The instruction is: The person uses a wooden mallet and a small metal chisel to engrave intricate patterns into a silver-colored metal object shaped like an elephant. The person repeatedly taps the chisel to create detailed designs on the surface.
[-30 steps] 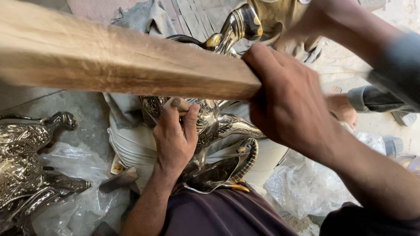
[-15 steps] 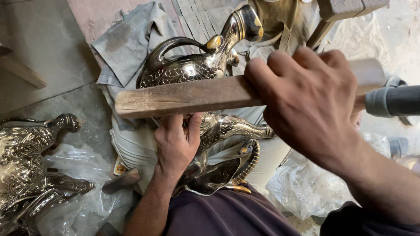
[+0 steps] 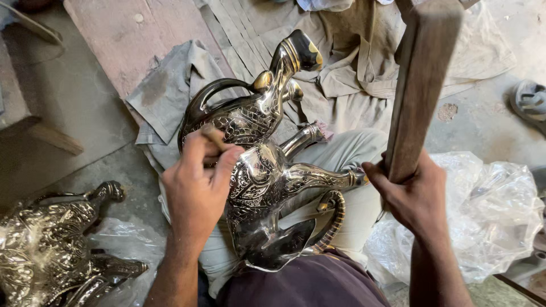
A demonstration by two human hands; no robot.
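Note:
A shiny engraved brass animal figure (image 3: 267,170) lies across my lap, its head toward the top of the view. My left hand (image 3: 196,190) presses a small punch-like metal tool (image 3: 215,136) against the figure's engraved body, fingers pinched around it. My right hand (image 3: 412,196) grips the lower end of a long wooden bat (image 3: 424,85), which stands nearly upright to the right of the figure, raised clear of it.
A second engraved brass figure (image 3: 48,250) lies at the lower left on clear plastic. Grey cloths (image 3: 352,74) cover the floor behind. A crumpled plastic bag (image 3: 495,210) sits at the right. A sandal (image 3: 529,102) lies at the far right edge.
The wooden bat swung from lying across the view in front of the figure to nearly upright at the right. My left hand stayed on the figure.

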